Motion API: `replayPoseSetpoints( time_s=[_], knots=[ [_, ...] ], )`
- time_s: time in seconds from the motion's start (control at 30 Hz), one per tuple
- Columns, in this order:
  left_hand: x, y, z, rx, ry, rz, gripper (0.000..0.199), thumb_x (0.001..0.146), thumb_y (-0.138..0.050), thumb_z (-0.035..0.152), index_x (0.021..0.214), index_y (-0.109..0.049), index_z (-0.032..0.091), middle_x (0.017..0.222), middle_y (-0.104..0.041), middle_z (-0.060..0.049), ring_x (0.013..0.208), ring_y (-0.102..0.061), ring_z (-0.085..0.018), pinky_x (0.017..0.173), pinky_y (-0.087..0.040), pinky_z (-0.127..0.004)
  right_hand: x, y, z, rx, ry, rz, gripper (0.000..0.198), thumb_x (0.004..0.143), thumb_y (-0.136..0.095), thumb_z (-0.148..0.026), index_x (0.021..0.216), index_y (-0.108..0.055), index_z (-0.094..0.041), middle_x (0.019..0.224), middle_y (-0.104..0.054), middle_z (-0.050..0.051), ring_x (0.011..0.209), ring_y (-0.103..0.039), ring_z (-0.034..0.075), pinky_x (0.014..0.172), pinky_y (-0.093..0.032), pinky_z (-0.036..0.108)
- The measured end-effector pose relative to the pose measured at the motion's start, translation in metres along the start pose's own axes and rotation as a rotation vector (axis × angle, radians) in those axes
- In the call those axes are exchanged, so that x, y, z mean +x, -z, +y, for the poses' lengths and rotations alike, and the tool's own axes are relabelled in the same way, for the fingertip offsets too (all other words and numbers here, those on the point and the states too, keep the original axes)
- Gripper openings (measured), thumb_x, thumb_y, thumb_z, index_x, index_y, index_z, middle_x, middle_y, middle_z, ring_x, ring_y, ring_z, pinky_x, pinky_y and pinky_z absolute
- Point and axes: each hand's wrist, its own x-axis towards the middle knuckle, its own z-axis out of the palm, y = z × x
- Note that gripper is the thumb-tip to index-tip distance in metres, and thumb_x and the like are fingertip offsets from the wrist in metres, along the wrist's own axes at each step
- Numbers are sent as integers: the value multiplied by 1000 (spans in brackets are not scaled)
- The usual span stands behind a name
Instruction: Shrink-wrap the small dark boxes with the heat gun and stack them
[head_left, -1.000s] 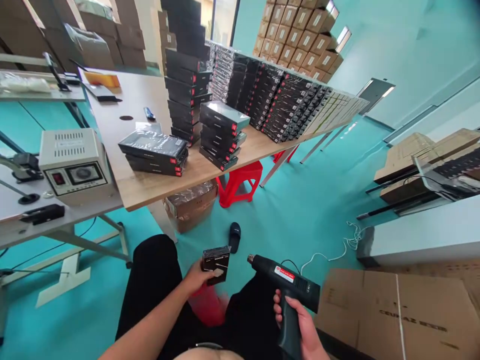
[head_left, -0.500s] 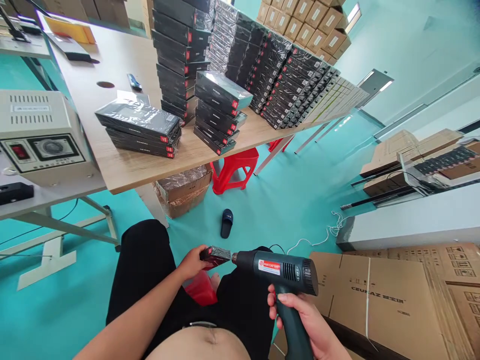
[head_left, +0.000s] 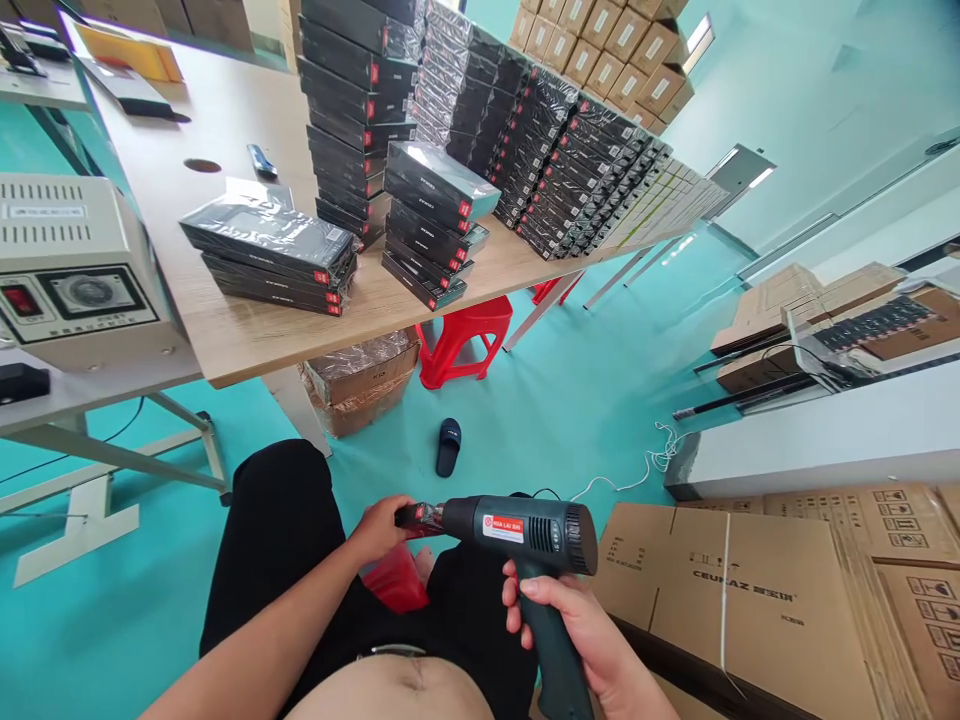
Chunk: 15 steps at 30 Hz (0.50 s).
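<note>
One heat gun [head_left: 525,530] clenched in right hand [head_left: 581,640] | one small box [head_left: 417,517] grasped by left hand [head_left: 379,530]

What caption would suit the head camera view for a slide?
Seated person's right hand aims a heat gun at a small wrapped box held in the left hand, beside a table of stacked boxes.

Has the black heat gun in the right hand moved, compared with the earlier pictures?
Yes. The black heat gun has swung level and leftward, away from the brown cardboard carton; its nozzle now meets the small black box in the left hand.
</note>
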Motion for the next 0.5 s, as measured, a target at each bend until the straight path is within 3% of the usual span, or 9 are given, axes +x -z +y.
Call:
replayPoseSetpoints(
  time_s=[0.23,0.5],
  knots=[
    [2,-1,-4,-285,79,50,25,49,-80,24,71,-69,24,76,-68,-1,96,-60,-32,79,-44,-34,5,-8,2,6,-6,-39,32,74,-67,-29,99,-66,-10,82,-69,10,64,-66,19,53,-49,27],
    [9,-5,-18,-558,118,-27,39,53,-80,20,90,-69,16,79,-71,-6,86,-65,-33,76,-50,-43,0,16,0,49,24,57,29,80,-61,-28,102,-66,-11,84,-68,9,67,-65,18,55,-49,26]
  ],
)
